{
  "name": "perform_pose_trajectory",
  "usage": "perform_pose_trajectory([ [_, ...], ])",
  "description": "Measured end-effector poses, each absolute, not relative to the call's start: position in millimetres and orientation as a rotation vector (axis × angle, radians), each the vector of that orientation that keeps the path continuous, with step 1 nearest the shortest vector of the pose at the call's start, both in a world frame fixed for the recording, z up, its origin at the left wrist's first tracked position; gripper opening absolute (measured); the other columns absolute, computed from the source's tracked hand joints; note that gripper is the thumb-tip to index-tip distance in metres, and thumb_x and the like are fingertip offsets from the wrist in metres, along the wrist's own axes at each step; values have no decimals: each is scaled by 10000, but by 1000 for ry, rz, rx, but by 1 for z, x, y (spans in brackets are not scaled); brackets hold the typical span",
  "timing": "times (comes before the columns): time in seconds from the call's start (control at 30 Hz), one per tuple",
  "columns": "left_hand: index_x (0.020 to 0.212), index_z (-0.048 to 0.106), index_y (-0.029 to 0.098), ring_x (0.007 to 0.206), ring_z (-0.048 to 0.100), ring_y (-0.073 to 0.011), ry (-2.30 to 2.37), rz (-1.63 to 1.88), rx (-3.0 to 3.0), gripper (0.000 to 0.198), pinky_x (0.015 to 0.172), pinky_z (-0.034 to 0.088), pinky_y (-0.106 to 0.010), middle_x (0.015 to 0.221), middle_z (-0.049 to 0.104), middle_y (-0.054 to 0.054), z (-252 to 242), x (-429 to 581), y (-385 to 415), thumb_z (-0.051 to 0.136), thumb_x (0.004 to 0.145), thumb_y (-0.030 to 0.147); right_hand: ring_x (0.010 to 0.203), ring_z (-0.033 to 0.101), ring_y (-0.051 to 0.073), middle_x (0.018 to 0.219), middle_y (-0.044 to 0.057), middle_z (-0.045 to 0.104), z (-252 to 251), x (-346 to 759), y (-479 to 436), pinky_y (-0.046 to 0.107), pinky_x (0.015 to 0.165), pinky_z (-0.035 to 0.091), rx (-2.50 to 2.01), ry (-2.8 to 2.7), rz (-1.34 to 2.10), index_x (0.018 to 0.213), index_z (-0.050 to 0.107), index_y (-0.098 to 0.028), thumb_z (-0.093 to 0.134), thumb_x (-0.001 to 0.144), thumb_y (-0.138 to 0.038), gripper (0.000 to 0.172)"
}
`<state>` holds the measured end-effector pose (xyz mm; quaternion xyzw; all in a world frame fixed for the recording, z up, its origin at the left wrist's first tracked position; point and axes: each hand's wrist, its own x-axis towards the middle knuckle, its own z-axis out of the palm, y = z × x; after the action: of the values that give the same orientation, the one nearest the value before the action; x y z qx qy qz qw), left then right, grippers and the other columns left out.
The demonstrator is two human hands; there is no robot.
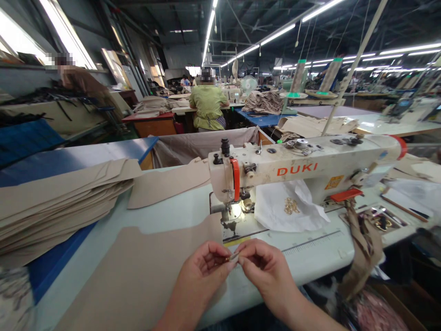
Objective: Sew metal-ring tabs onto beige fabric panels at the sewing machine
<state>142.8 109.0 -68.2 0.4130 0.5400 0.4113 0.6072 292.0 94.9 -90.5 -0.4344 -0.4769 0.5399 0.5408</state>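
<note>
My left hand (pixel 206 269) and my right hand (pixel 263 266) meet fingertip to fingertip over the front edge of the sewing machine bed. Between them they pinch a small beige fabric strip (pixel 234 256), with a gold-coloured bit showing at its left end; the fingers hide most of it. Just beyond stands a white sewing machine (pixel 262 165), its needle area lit. On a white sheet (pixel 272 211) under the machine arm lies a little heap of gold-coloured metal rings (pixel 291 205). A large beige cut panel (pixel 138 262) lies flat to the left, its tip near the presser foot.
A stack of beige panels (pixel 62 202) lies at the left, beside another single panel (pixel 168 181). Fabric strips (pixel 363 248) hang at the right by a tray of small metal parts (pixel 382 220). Ahead, a person in a green top (pixel 208 105) sits with their back to me.
</note>
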Motion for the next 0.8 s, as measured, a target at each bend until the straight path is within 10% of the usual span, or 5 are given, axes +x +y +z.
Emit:
perform_pose_trajectory([
  [0.8, 594, 498, 197, 632, 584, -140, 1302, 1048, 1061, 260, 634, 495, -238, 651, 603, 9, -75, 146, 99, 740, 565, 288, 592, 485, 115, 616, -8, 581, -78, 305, 100, 226, 557, 374, -1201, -1385, 1418, 672, 661, -174, 649, 773, -366, 218],
])
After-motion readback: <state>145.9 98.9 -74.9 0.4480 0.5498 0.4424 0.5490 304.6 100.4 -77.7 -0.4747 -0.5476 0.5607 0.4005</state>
